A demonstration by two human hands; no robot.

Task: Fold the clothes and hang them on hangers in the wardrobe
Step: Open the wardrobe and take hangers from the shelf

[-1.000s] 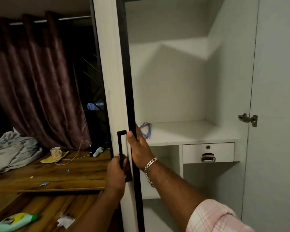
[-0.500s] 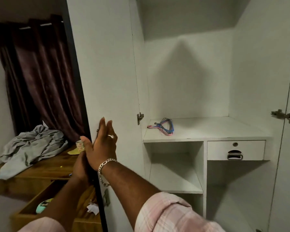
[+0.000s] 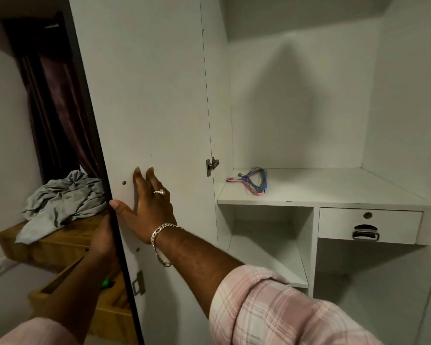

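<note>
A dark maroon curtain hangs in the far left corner against a pale wall. Below it stands a wooden desk with its drawer pulled open, and something small and bright green lies inside that drawer, too blurred to identify.
</note>
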